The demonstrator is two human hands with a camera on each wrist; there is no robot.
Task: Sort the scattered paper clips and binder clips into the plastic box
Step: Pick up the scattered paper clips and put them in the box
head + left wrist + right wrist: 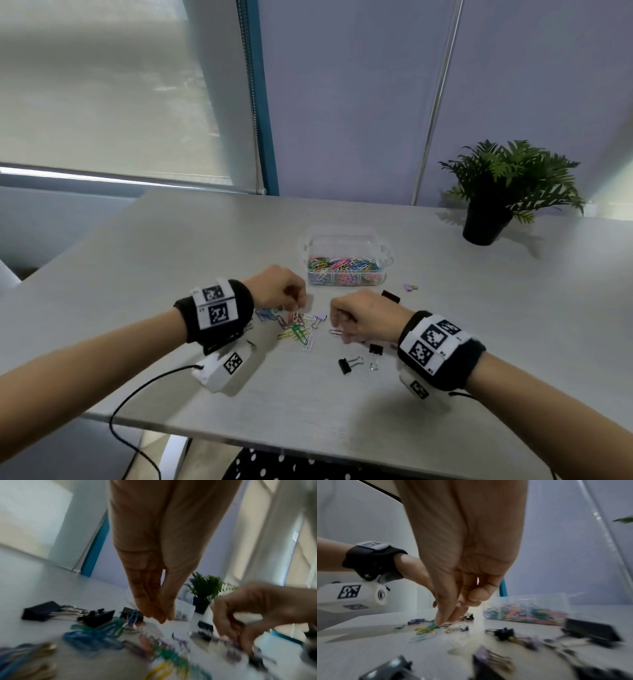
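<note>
A clear plastic box (346,260) holding many coloured paper clips stands mid-table, also in the right wrist view (527,609). In front of it lies a heap of loose paper clips (298,330). My left hand (300,303) hovers over the heap's far edge, fingertips pinched together (163,618) on a pink paper clip (295,314). My right hand (337,323) is just right of the heap, fingers curled down and pinching a paper clip (335,331) that lies on the table. Black binder clips (346,365) (375,353) lie near the right wrist.
Another black binder clip (390,296) and a small purple one (409,287) lie between the right hand and the box. A potted plant (507,185) stands at the back right of the grey table (171,257). A black cable (137,394) hangs off the near edge.
</note>
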